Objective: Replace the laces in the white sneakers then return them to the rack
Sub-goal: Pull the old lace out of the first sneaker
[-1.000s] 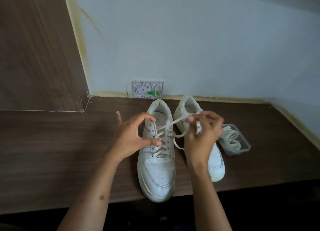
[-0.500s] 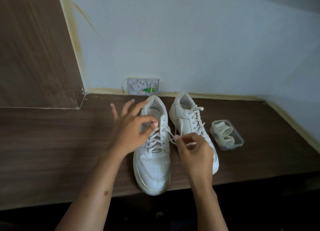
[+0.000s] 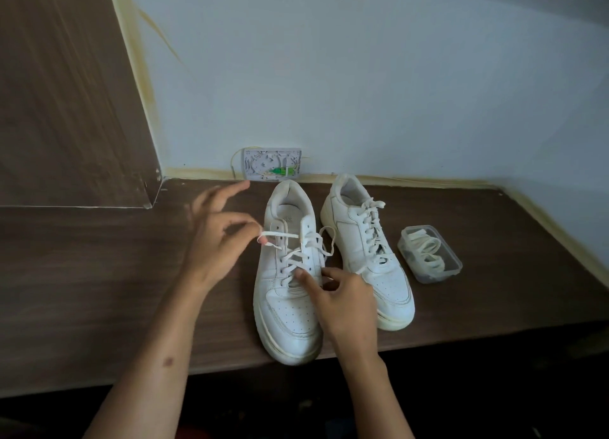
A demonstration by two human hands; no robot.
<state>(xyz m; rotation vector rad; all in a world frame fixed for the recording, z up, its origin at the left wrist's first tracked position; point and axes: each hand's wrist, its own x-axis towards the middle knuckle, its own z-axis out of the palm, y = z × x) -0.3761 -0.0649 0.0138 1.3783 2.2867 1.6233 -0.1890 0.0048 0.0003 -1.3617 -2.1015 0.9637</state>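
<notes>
Head view looks down on two white sneakers standing side by side, toes toward the front edge of a dark wood-grain shelf, heels close to the back edge by the wall.

The left sneaker is smooth white leather with a perforated toe box and a yellowed sole, its toe reaching slightly past the front edge. A small printed mark sits on its tongue, too small to read. Its flat white lace is threaded through the lower eyelets, with loose ends at the top.

The left hand pinches one lace end between thumb and forefinger just left of the upper eyelets, the other fingers spread. The right hand rests on the shoe's right side by the lowest lace crossings, its fingers curled; whether it grips a strand cannot be told.

The right sneaker stands just beside it, fully laced.

Further right, apart from the shoes, a clear plastic container with rounded corners holds coiled cream laces.

At the back edge, a white wall plate with a green part is mounted on the pale wall.
</notes>
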